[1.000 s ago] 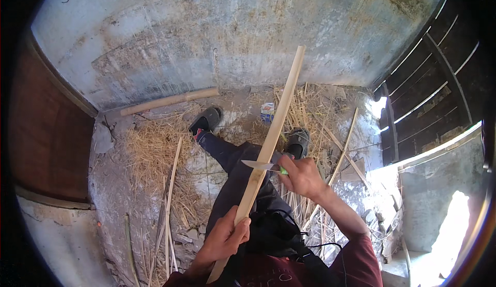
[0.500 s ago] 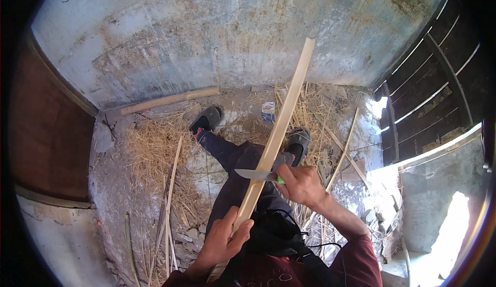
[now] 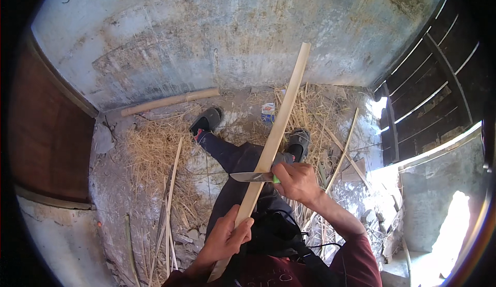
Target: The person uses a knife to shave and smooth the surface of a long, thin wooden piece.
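Observation:
A long, pale split bamboo strip (image 3: 283,114) slants across my lap, its far end pointing at the wall. My left hand (image 3: 227,235) is closed round its near part, thumb on top. In my right hand (image 3: 299,182) is a knife (image 3: 251,177) with a green handle, mostly hidden by the fingers. The blade lies crosswise over the strip, in contact with it or just above; its tip points left. Between the two hands a short length of the strip shows.
Dry shavings (image 3: 157,150) lie in heaps on the floor by my shoes. A bamboo pole (image 3: 170,101) rests along the wall base (image 3: 222,59). Thin strips (image 3: 169,204) lie at left, another strip (image 3: 343,150) at right. A small box (image 3: 268,112) stands beyond my legs.
The knife and my right hand have shifted slightly left. The strip's far end sits a little lower and further left, and the strip looks slightly turned. My left hand has barely moved.

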Available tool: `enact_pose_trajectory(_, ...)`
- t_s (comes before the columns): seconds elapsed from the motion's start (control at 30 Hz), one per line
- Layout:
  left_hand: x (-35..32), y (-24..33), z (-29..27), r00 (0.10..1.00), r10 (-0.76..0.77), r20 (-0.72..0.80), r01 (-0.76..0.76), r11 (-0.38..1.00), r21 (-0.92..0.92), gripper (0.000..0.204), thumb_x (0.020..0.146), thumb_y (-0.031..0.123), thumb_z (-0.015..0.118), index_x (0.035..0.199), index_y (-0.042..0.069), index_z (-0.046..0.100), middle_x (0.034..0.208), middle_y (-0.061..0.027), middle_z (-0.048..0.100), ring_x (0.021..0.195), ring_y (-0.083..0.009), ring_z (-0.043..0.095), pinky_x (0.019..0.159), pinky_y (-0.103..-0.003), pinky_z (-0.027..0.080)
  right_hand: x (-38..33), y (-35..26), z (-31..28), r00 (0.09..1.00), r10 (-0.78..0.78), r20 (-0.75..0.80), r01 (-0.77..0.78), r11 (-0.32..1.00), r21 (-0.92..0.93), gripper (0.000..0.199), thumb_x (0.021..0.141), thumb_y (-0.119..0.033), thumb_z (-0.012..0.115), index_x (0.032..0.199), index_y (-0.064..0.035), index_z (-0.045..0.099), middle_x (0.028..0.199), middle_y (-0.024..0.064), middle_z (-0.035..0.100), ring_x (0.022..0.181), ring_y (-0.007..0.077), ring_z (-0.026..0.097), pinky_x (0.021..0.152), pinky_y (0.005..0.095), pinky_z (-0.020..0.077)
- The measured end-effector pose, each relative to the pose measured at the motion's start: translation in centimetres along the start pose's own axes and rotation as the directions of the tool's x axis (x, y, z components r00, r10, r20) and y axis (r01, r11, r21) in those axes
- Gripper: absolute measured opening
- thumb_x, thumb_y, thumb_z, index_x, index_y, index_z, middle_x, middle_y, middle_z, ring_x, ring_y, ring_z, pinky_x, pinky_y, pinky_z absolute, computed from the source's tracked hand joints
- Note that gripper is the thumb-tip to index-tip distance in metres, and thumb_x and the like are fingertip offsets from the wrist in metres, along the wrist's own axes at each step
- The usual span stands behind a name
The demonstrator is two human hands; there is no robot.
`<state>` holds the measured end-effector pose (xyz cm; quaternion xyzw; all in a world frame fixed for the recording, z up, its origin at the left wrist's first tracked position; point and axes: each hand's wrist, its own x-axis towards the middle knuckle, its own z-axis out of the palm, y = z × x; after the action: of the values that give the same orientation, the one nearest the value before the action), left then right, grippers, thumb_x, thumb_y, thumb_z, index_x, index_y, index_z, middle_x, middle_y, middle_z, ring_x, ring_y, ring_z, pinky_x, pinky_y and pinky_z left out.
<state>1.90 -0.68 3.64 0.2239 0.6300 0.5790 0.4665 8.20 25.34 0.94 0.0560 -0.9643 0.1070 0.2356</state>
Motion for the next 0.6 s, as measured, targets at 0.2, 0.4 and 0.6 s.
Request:
enact_pose_trajectory(0.2,-0.1,0.0,-0.3,1.000,-0.013,-0.016,0.013,0.999,0.030,0.014,0.109,0.014,0.058,0.110,0.000,0.052,0.062,-0.0026,0.052,0.053,-0.0069,0.047,0.048,-0.028,0.036,0.1,-0.3,-0.2,1.000,-0.005,-0.017,0.005,0.999,0.039,0.027,0.083,-0.021,0.078,0.099,-0.0101,0.058,0.074,0.0058,0.059,0.058,0.0260,0.066,0.052,0.0386,0.0534)
enact_pose_trajectory(0.4,-0.2,0.0,-0.5,1.000,0.016,-0.022,-0.015,0.998,0.056,0.017,0.109,0.016,0.060,0.106,0.000,0.051,0.064,-0.0038,0.054,0.054,-0.0077,0.051,0.049,-0.029,0.038,-0.7,0.5,-0.6,0.998,0.052,-0.026,-0.050,0.996,0.068,0.026,0.084,-0.017,0.077,0.100,-0.0092,0.059,0.074,0.0077,0.061,0.058,0.0282,0.066,0.052,0.0400,0.0536)
enact_pose_trajectory(0.6,-0.2,0.0,-0.1,1.000,-0.011,-0.028,0.014,0.994,0.106,0.021,0.109,0.018,0.061,0.106,0.000,0.051,0.064,-0.0053,0.058,0.055,-0.0096,0.055,0.051,-0.030,0.042,-1.3,0.4,-0.3,0.995,0.090,0.041,-0.093,0.991,0.097,0.029,0.084,-0.017,0.077,0.103,-0.0082,0.057,0.075,0.0097,0.063,0.061,0.0320,0.069,0.052,0.0436,0.0545)
